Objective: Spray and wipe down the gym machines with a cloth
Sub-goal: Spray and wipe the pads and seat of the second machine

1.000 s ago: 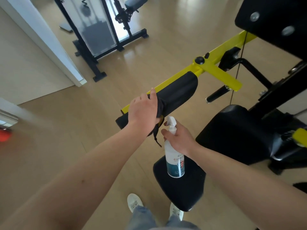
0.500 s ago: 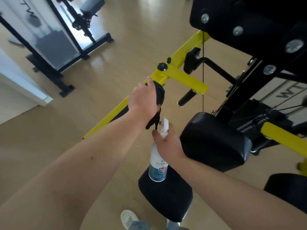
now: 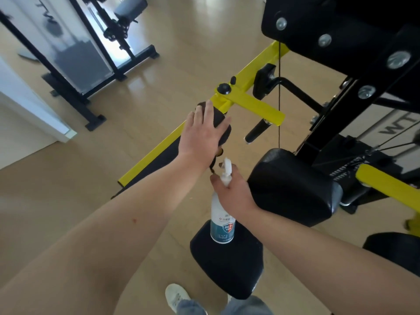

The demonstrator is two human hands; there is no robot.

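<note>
Black cloth (image 3: 218,120) pressed onto yellow bar (image 3: 159,148) by flat left hand (image 3: 202,136) | bar slanted away rightward | bottle (image 3: 222,223) gripped by right hand (image 3: 236,193).

The cloth (image 3: 220,127) is dark and bunched over the upper end of the black padded roller (image 3: 156,164) that runs along the machine's yellow arm (image 3: 154,154). The left hand (image 3: 202,137) presses it there with fingers laid flat, and a loose tail hangs below the wrist. The spray bottle (image 3: 222,223) is white with a blue label and a white trigger head. It hangs upright from the right hand (image 3: 236,192), which grips its neck, above the black seat pad (image 3: 227,269).
</note>
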